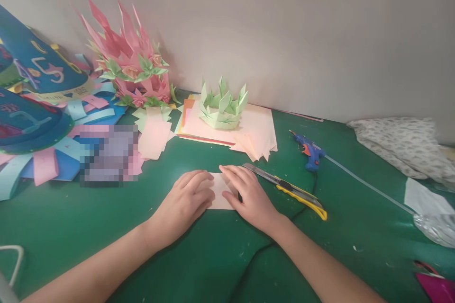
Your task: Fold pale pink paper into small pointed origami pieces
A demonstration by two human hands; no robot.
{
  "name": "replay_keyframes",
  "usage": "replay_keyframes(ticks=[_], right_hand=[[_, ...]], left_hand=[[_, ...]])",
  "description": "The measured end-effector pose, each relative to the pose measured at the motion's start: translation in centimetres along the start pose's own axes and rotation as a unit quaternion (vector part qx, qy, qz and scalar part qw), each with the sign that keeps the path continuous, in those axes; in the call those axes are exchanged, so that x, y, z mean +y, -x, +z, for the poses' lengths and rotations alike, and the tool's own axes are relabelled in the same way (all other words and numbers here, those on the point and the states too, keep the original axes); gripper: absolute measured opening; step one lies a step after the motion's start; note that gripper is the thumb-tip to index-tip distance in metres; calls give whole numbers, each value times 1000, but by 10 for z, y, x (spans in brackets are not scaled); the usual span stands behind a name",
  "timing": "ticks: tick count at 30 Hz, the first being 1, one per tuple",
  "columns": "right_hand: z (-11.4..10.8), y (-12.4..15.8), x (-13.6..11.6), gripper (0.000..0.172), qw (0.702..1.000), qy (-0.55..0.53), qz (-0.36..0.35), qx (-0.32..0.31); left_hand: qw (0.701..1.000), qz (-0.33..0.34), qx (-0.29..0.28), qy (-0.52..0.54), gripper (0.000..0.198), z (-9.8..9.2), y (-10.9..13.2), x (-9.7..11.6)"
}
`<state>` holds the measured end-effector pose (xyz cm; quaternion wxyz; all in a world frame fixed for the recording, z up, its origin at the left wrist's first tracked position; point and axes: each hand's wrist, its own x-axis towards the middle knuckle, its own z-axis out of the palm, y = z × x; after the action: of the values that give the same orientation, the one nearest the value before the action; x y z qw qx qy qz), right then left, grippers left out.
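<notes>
Because the utility knife [284, 183] lies just beyond my right fingers [236, 176], its long metal end pointing their way, I judge that a careless sideways sweep could bring skin against its edge. The small pale pink paper [221, 193] sits on the near middle of the counter [177, 270], between my left fingers [199, 178] and my right ones. Both sets lie loosely curved over its left and right ends; whether they pinch it or merely press it, I cannot tell. Uneven pressure could crease such thin stuff crookedly, or let it skid on the smooth green surface. The black cord [315, 182] passes under my right forearm, so a tug there might drag the glue gun [312, 154], and its tip could burn if it is hot.

The paper looks matt and flat, with straight edges. Farther off, a pale green crown [225, 117] of sharp, folded points stands on stacked sheets [261, 120]; to its left rises a taller pink crown [124, 45] with slender spikes and leafy trim. On the right, a long, translucent glue stick [366, 181] reaches toward crinkled clear plastic [435, 229].
</notes>
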<state>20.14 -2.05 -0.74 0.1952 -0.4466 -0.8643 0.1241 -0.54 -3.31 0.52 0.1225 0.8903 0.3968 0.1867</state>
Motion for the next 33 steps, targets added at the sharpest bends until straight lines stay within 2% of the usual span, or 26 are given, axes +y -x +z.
replay_keyframes(ticks=[4, 10, 15, 20, 23, 28, 33], right_hand=[[1, 0, -3, 46, 1000, -15, -7, 6], [0, 1, -5, 46, 999, -19, -5, 51], [1, 4, -3, 35, 994, -36, -30, 99], [3, 6, 2, 30, 992, -33, -38, 116], [2, 5, 2, 25, 994, -18, -36, 99], [-3, 5, -3, 22, 995, 21, -87, 41], [-5, 4, -4, 25, 995, 31, -94, -6]], left_hand=[[1000, -11, 11, -23, 12, 2, 1, -2], [1000, -14, 5, 4, 19, 6, 4, -5], [1000, -22, -4, 9, 22, 2, 1, -1], [999, -33, -14, -12, 19, 1, 1, 1], [999, -37, -15, -24, 18, 1, 1, 2], [999, -32, -3, -21, 17, 1, 2, 2], [999, -30, -19, 1, 15, 0, 2, 3]])
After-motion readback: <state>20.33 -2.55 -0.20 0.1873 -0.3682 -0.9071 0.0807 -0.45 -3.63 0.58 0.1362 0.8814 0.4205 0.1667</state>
